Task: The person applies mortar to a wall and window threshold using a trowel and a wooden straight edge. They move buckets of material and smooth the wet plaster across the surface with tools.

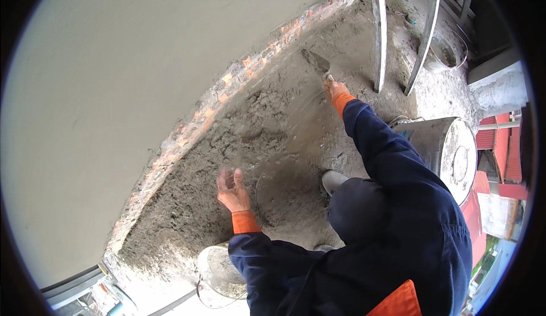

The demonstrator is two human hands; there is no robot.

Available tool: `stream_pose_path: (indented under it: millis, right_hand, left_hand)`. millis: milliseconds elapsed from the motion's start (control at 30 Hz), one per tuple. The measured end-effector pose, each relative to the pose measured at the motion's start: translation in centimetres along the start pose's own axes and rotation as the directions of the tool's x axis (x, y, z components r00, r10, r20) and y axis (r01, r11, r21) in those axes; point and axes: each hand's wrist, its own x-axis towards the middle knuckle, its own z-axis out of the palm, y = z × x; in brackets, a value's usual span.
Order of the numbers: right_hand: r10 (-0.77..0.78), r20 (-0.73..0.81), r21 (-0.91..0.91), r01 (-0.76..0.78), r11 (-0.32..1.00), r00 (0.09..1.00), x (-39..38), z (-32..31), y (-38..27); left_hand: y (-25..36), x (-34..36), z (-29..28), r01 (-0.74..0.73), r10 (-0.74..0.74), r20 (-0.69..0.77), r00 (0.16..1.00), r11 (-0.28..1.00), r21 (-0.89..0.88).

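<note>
My right hand (335, 90), stretched forward, is closed around the handle of a pointed trowel (316, 61). The trowel's mortar-smeared blade is low over the grey floor, and I cannot tell if it touches. Nearer to me on the left, my left hand (232, 192) holds nothing, with its fingers curled and apart. Beyond it, rough wet mortar (250, 122) lies spread and heaped along the foot of the wall. Both of my sleeves are dark blue with orange cuffs.
A smooth grey plastered wall (125, 77) ends in a rough strip of exposed brick (207, 111). One bucket (219, 270) stands beside my left forearm, another (446, 51) at the far right. A large drum (432, 142) is by my right arm. Two curved-looking metal legs (380, 37) rise beyond my right hand.
</note>
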Motion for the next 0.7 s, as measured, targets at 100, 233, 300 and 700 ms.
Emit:
stream_pose_path:
  millis: [100, 233, 300, 700]
  right_hand:
    - [-0.136, 0.167, -0.045, 0.146, 0.988, 0.976, -3.8, 1.2, -3.9]
    - [-0.097, 0.291, 0.31, 0.002, 0.951, 0.952, -11.9, 4.9, -10.4]
    - [-0.105, 0.362, 0.324, -0.02, 0.946, 0.926, -14.8, 4.3, -11.8]
    - [0.135, -0.25, -0.281, -0.205, 0.938, 0.959, -11.5, -8.1, 0.9]
  left_hand:
    - [0.9, 0.2, 1.1, -0.04, 0.04, -0.009, 0.999, 0.999, 0.001]
    - [1.8, 0.3, 2.1, -0.058, 0.058, -0.004, 0.998, 0.998, 0.0]
    - [2.1, 0.3, 2.5, -0.059, 0.059, -0.001, 0.998, 0.998, 0.005]
    - [2.4, 0.2, 3.3, -0.121, 0.12, -0.041, 0.992, 0.993, -0.016]
